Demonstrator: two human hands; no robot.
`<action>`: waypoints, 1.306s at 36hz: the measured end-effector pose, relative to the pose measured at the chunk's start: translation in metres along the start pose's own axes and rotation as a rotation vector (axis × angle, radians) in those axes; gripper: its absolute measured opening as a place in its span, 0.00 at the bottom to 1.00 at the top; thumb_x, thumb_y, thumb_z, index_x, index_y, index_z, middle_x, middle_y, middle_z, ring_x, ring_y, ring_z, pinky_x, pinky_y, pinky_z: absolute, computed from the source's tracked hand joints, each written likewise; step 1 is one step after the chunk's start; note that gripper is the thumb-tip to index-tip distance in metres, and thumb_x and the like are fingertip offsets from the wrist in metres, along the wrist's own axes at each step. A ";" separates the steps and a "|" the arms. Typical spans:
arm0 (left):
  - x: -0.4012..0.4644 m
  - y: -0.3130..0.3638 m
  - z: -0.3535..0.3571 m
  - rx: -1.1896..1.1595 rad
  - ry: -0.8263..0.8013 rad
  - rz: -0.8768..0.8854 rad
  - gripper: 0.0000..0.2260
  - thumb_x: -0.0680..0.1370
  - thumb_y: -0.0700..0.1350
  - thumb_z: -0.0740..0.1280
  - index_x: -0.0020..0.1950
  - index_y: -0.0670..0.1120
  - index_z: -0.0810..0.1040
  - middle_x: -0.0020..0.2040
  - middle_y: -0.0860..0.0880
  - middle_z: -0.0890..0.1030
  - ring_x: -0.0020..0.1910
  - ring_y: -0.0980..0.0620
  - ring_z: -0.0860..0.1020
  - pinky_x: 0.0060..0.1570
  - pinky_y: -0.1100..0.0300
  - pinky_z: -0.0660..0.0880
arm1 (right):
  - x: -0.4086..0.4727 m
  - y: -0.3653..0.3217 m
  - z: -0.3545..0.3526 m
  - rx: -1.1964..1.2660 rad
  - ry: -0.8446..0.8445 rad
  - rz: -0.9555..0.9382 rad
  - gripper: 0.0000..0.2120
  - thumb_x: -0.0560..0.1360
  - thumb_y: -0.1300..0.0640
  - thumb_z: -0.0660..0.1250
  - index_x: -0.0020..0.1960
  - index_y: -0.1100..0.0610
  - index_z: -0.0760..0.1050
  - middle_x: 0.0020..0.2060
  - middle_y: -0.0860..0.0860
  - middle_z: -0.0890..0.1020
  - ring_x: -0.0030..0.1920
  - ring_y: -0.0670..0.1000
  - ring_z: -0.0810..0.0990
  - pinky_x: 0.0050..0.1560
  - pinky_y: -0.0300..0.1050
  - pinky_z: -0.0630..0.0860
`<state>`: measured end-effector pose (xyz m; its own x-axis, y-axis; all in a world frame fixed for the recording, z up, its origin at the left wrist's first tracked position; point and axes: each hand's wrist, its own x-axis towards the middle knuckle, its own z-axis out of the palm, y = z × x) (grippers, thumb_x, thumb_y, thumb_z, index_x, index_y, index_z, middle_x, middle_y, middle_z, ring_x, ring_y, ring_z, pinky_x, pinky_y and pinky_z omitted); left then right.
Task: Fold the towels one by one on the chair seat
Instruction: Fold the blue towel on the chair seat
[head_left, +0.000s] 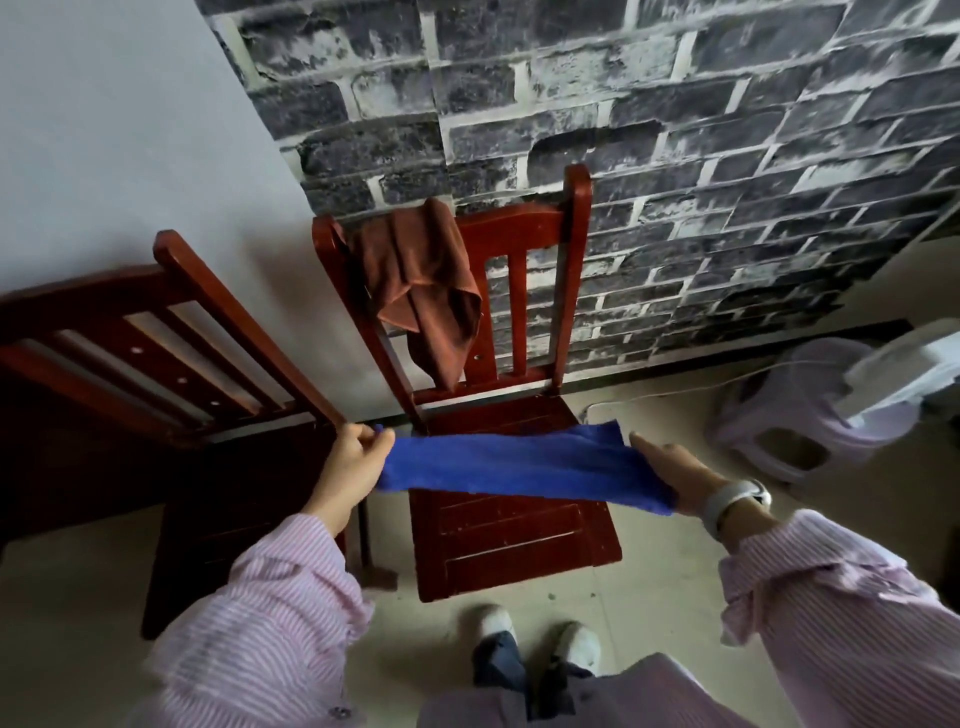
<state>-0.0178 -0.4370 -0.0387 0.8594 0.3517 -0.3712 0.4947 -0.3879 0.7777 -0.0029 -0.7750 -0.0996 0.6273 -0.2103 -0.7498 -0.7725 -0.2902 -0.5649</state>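
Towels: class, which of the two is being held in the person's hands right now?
The blue towel, stretched between the left hand and right hand above the chair seat. The brown towel hangs untouched over the backrest.

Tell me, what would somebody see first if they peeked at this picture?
The bright blue towel jumps out first, stretched between the left hand and right hand just above the red wooden chair. Next comes the brown towel, hanging over the chair's backrest in front of a grey brick wall.
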 end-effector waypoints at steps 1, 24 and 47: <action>0.000 -0.008 0.002 0.001 -0.039 -0.030 0.10 0.77 0.40 0.64 0.38 0.47 0.67 0.36 0.49 0.72 0.42 0.50 0.72 0.38 0.59 0.67 | -0.001 0.007 -0.002 -0.078 -0.030 0.040 0.16 0.78 0.48 0.59 0.51 0.61 0.72 0.47 0.60 0.77 0.46 0.57 0.75 0.52 0.52 0.72; 0.073 -0.024 0.001 -0.124 0.154 0.214 0.09 0.74 0.33 0.62 0.47 0.44 0.77 0.45 0.46 0.79 0.46 0.51 0.76 0.49 0.62 0.70 | 0.007 -0.054 0.023 0.251 0.411 -0.347 0.07 0.73 0.61 0.65 0.43 0.66 0.74 0.34 0.55 0.73 0.37 0.50 0.69 0.37 0.43 0.67; 0.067 -0.296 0.113 0.298 -0.253 -0.369 0.16 0.74 0.33 0.61 0.61 0.39 0.70 0.53 0.40 0.79 0.51 0.41 0.78 0.50 0.53 0.72 | 0.120 0.203 0.130 -0.212 0.148 0.218 0.10 0.73 0.62 0.61 0.33 0.60 0.69 0.29 0.56 0.71 0.36 0.57 0.70 0.40 0.49 0.67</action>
<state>-0.0926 -0.3947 -0.3512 0.6077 0.3080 -0.7320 0.7533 -0.5155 0.4084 -0.0974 -0.7380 -0.3494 0.4690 -0.4177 -0.7782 -0.8620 -0.4082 -0.3005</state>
